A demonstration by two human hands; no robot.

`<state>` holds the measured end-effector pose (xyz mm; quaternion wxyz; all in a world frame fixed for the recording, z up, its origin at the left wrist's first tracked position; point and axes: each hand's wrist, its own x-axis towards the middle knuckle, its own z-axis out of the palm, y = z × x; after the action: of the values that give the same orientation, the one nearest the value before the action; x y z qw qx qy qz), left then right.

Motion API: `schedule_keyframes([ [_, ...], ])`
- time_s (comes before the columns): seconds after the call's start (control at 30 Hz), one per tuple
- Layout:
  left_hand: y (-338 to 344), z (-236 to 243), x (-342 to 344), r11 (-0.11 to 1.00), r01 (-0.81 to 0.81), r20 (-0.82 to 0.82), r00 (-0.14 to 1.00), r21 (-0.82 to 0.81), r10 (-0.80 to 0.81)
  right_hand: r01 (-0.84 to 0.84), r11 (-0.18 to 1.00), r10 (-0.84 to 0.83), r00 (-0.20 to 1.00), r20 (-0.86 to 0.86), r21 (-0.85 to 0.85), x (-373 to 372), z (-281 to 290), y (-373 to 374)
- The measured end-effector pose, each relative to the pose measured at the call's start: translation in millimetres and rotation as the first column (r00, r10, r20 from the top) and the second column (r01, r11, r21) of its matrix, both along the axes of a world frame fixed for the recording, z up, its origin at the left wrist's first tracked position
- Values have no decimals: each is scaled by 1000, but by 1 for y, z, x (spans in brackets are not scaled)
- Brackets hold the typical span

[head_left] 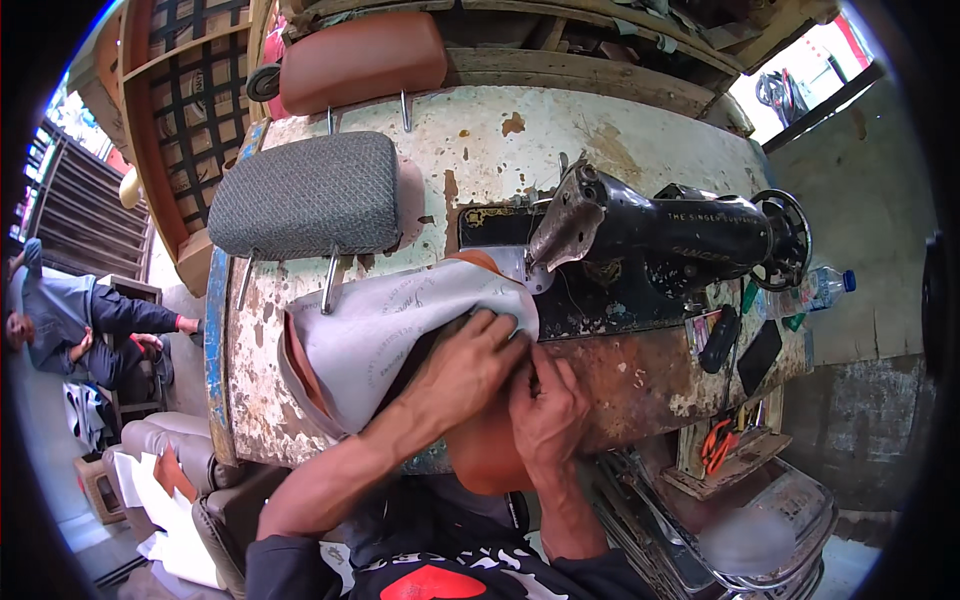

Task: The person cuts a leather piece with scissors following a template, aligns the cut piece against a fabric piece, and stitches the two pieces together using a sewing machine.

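Note:
A piece of brown leatherette with a pale backing lies folded on the worktable, its far edge close to the needle end of a black sewing machine. My left hand is closed on the upper part of the leatherette, knuckles up, over the pale side. Right beside it, my right hand pinches the edge of the same piece. The brown face shows below my hands, hanging past the near table edge. My fingertips are partly hidden by the hands and the fold.
On the table stand a grey fabric headrest and a brown headrest, both with metal posts. A plastic bottle and a dark phone-like slab lie at right. Orange-handled scissors rest on a low shelf. A person sits far left.

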<state>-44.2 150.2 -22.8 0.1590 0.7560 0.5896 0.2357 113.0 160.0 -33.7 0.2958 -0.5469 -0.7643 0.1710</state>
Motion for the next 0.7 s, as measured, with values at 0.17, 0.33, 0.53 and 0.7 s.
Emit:
schedule_keyframes([
  [0.17,-14,4,-10,972,219,-448,880,87,-158,-38,999,40,998,43,-38,2,3,-4],
  [0.33,-7,-14,-23,974,227,-273,939,28,-211,-53,999,53,996,76,-7,0,8,-1],
  [0.53,-1,-24,-20,980,185,-106,978,69,-178,-99,992,92,992,89,79,4,0,7],
  [0.7,10,-28,-25,982,155,-59,987,111,-149,-147,987,137,980,141,64,1,5,18],
])
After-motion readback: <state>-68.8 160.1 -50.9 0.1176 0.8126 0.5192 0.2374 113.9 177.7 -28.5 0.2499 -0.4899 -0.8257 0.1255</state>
